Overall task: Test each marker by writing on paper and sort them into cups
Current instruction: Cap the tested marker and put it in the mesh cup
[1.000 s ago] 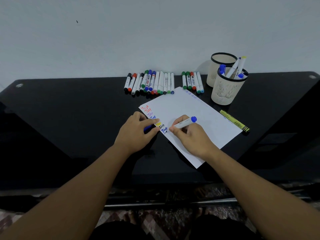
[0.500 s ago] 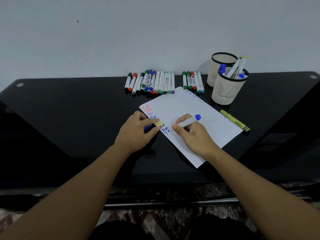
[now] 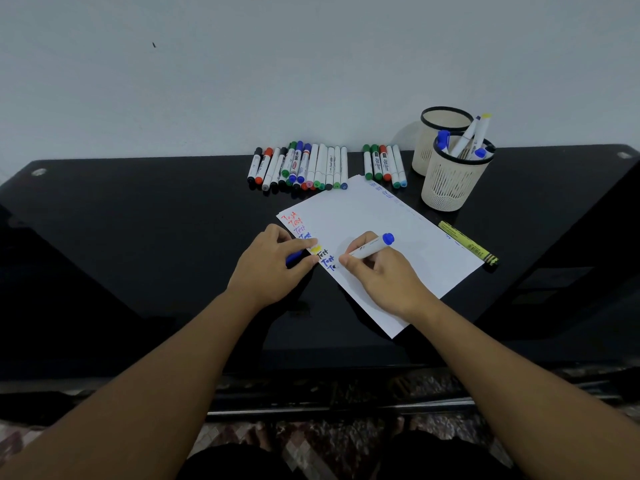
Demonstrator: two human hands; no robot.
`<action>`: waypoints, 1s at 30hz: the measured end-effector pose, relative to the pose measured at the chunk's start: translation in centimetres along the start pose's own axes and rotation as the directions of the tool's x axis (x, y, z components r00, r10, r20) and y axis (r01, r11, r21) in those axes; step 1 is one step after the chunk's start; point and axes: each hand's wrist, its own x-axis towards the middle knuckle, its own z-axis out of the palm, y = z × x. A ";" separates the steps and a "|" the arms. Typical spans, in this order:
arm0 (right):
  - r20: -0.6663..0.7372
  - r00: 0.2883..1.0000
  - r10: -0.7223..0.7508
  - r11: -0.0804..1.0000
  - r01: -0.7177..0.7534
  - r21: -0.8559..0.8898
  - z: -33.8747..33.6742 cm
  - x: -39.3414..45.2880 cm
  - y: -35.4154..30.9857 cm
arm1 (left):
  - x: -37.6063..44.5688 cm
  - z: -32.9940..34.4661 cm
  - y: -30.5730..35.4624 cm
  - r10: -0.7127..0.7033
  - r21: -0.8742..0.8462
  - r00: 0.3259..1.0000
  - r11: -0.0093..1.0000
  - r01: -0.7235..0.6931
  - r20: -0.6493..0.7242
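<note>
We hold a white marker with a blue end (image 3: 372, 247) in our right hand (image 3: 384, 275), fingers curled round the barrel in a writing grip, its tip down on the sheet of paper (image 3: 377, 230) at the end of a short column of handwritten words. That column runs down the sheet's left edge in red, violet, blue and black ink, with a small yellow patch beside it. Our left hand (image 3: 273, 268) rests at that same edge of the paper, thumb and fingers pinching a blue cap (image 3: 294, 258) against the dark surface (image 3: 138, 237).

The paper lies at an angle on the glossy black surface. Behind it, near the wall, a row of markers (image 3: 298, 168) lies side by side with caps in black, red, green and blue; a smaller group of five markers (image 3: 384, 166) lies just to its right, apart from the first. Right of those stand two cream mesh cups with black rims. The nearer cup (image 3: 450, 181) holds several markers, their ends sticking up above the rim. The farther cup (image 3: 440, 124) stands just behind it, against the wall, and we cannot see into it. A yellow-green highlighter (image 3: 467, 242) lies on the surface beside the paper's right edge.
</note>
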 end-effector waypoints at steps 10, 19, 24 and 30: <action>-0.028 1.000 -0.010 1.000 0.010 -0.002 0.0 -0.1 -0.1 | 0.0 0.0 0.0 -0.008 0.011 1.000 1.000 0.008 0.010; -0.033 0.999 0.007 1.000 -0.007 0.004 -0.1 0.0 -0.1 | 0.1 0.0 0.0 -0.010 0.022 1.000 1.000 0.009 0.015; -0.026 0.999 -0.022 0.999 0.020 -0.049 0.0 -0.1 -0.2 | 0.1 -0.1 0.0 -0.010 0.022 1.000 1.000 0.010 0.011; -0.037 0.999 0.009 1.000 -0.009 0.010 -0.1 0.0 -0.2 | 0.0 -0.1 0.0 -0.008 0.010 1.000 1.000 0.008 0.005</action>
